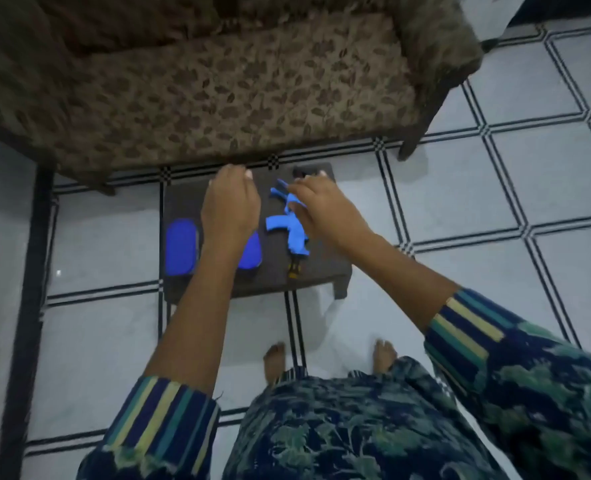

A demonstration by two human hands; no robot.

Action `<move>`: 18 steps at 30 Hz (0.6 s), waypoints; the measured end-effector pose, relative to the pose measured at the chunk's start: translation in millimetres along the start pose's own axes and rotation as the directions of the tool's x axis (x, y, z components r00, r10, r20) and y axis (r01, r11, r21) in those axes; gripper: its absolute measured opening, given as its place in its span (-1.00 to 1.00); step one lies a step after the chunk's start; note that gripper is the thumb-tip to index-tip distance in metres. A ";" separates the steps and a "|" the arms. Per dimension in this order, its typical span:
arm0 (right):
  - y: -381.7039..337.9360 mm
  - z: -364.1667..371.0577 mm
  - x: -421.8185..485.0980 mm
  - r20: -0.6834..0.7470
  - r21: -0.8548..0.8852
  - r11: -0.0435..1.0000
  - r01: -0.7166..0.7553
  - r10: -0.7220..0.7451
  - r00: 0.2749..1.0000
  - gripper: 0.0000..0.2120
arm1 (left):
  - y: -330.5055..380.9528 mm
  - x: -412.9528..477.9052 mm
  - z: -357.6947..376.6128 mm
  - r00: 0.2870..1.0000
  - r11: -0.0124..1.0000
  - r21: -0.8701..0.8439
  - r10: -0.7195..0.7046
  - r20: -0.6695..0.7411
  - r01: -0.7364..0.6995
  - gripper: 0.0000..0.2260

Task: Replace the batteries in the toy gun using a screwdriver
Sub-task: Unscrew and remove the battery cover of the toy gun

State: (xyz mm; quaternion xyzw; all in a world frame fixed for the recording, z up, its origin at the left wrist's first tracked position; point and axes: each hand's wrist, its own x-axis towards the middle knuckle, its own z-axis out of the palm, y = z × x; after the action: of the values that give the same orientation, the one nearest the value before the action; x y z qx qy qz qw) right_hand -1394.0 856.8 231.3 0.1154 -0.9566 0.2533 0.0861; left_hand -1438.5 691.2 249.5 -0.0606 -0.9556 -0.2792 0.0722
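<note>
Toy gun [280,225]: angular bright-blue plastic, flat on dark matte surface [183,202]. Right hand [318,206] touches it, grip indiscernible; left hand [230,202] relaxed, empty.

You had a low dark table [183,199] on tiled floor [460,202]. It carried a blue toy gun [283,225], a screwdriver [294,269] and two blue oval cases [180,245] [251,252].

The one view sits on the person's head and looks steeply down and a little forward. Its wide lens bends the floor [495,188] tiles toward the edges. The low desk [183,202] lies at mid-frame, well below the camera, and both forearms [197,306] reach down to it. A sofa [218,81] fills the top. The feet [275,362] and patterned clothing [356,431] fill the bottom.
</note>
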 end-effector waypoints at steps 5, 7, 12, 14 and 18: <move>53.4 -51.6 -8.9 -0.028 0.036 0.993 0.113 -0.112 0.993 -0.73 | 63.6 -4.9 22.3 0.995 0.997 0.035 -0.067 -0.075 0.069 -0.72; 76.1 -68.0 -7.8 0.015 0.037 0.984 0.175 -0.176 0.984 -0.73 | 89.5 -7.4 35.3 0.987 0.992 0.051 -0.110 -0.115 0.116 -0.73; 117.0 -97.9 22.1 0.120 0.081 0.960 0.267 -0.276 0.954 -0.70 | 132.4 0.3 53.8 0.967 0.971 0.071 -0.217 -0.133 0.228 -0.72; 135.8 -104.7 41.7 0.169 0.077 0.940 0.332 -0.341 0.925 -0.72 | 143.7 14.7 61.4 0.941 0.948 0.077 -0.292 -0.172 0.309 -0.70; 167.8 -102.2 92.1 0.238 0.101 0.905 0.412 -0.424 0.874 -0.65 | 157.7 50.5 88.9 0.907 0.913 0.110 -0.364 -0.212 0.392 -0.69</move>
State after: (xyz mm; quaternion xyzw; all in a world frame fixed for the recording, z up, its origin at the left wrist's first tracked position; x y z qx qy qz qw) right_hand -1515.8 1033.8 261.6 0.3530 -0.9058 0.2342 0.0126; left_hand -1472.7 875.2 266.8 0.1581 -0.9563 -0.2199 0.1103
